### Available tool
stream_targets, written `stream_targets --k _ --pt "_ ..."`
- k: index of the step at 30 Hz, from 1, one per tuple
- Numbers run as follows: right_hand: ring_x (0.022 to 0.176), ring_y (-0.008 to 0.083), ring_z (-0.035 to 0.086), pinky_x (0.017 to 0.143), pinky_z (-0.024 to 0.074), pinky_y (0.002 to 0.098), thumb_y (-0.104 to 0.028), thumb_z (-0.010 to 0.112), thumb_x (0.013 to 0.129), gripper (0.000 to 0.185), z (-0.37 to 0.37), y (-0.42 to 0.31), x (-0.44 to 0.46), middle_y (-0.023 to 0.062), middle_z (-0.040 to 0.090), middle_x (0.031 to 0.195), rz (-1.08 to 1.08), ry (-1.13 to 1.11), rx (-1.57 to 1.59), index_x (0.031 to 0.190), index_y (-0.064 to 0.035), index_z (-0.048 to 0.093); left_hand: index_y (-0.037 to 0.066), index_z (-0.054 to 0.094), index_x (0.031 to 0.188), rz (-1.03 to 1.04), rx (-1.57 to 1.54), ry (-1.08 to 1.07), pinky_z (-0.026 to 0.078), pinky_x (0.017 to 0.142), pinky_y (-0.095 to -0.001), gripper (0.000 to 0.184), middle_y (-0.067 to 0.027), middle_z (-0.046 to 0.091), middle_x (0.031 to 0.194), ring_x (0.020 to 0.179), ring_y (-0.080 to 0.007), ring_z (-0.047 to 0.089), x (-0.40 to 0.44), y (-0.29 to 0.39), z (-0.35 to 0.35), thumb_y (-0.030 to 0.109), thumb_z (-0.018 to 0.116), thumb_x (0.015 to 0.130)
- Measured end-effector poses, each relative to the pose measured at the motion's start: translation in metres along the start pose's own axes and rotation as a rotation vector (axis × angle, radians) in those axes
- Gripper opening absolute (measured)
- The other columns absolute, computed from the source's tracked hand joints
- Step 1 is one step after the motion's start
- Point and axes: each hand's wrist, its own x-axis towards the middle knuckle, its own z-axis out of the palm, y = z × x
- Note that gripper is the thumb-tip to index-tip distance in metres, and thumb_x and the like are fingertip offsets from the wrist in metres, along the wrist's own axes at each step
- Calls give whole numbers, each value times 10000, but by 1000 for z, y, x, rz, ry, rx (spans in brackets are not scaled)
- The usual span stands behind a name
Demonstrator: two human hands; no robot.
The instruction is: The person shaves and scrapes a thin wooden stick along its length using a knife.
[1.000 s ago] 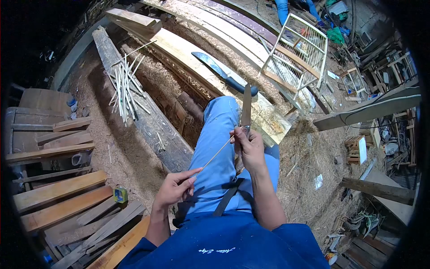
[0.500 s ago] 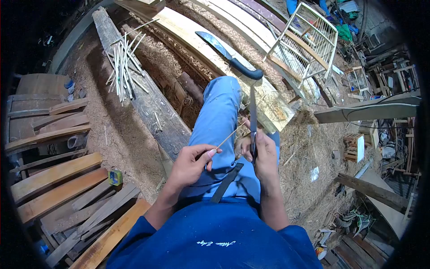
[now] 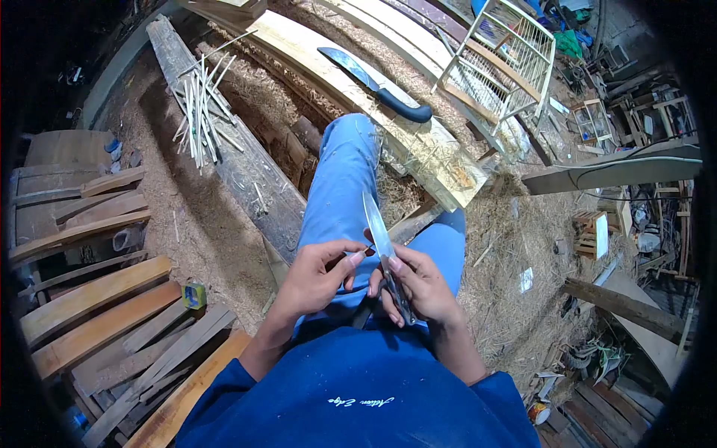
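My left hand [image 3: 320, 278] is closed in a pinch over my lap. A thin wooden stick [image 3: 369, 249] is in its fingertips; only a short bit shows beside the blade. My right hand [image 3: 420, 287] grips the dark handle of a knife [image 3: 379, 225]. Its bright blade points up and slightly left, past the left fingertips; whether it touches the stick I cannot tell. A second, broader knife [image 3: 366, 77] with a black handle lies on the pale plank [image 3: 448, 160] beyond my knee. Thin sticks [image 3: 200, 112] are heaped on a weathered board [image 3: 258, 175] at the left.
A small slatted wooden cage [image 3: 499, 66] stands at the upper right. Cut boards [image 3: 97, 299] are piled at the left, with a yellow tape measure [image 3: 194, 296] at their edge. Shavings [image 3: 497, 299] cover the floor on the right, near a wooden beam [image 3: 624, 305].
My right hand has come down and left toward my body, and its knife now tilts left beside my left fingers. The stick, earlier showing at length, is mostly hidden now.
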Motion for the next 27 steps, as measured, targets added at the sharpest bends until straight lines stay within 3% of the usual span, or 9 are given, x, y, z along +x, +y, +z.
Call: stream_targets --k 8,16,21,23,25,27 --pt "520 195 629 401 520 287 -233 446 1094 423 35 -4 -13 175 638 877 13 44 -11 1448 -6 398 -71 698 1114 59 40 13 461 553 -234 214 -13 652 778 622 -59 564 -32 16 3 101 621 1013" --pt "382 106 448 324 348 224 -191 422 1092 486 74 -19 -39 184 632 830 84 -144 72 1542 -35 322 -56 725 1036 195 176 95 428 523 -240 143 -8 627 663 580 -51 548 -79 52 3 13 620 967" --pt "434 53 351 349 285 198 -240 452 1092 502 91 -38 -58 19 471 719 155 -145 66 1557 -98 327 -48 725 952 257 299 96 410 501 -247 107 -19 603 603 559 -46 544 -95 85 9 -3 629 939" --pt "446 51 356 359 287 197 -242 450 1094 497 92 -45 -66 13 470 725 155 -134 27 1554 -99 331 -46 725 946 254 304 88 413 502 -247 103 -19 605 606 562 -46 547 -99 90 14 -6 631 936" --pt "457 48 361 370 290 197 -243 448 1095 492 94 -53 -75 8 469 732 161 -124 -14 1551 -100 335 -8 746 1071 345 311 96 430 492 -273 161 -81 606 591 526 -69 548 -100 91 20 30 677 931" --pt "474 44 358 387 291 196 -242 444 1096 487 93 -66 -80 -4 454 735 158 -63 -113 1549 -98 338 -9 745 1077 353 300 117 430 491 -273 166 -85 610 596 525 -70 550 -97 92 29 34 683 929"
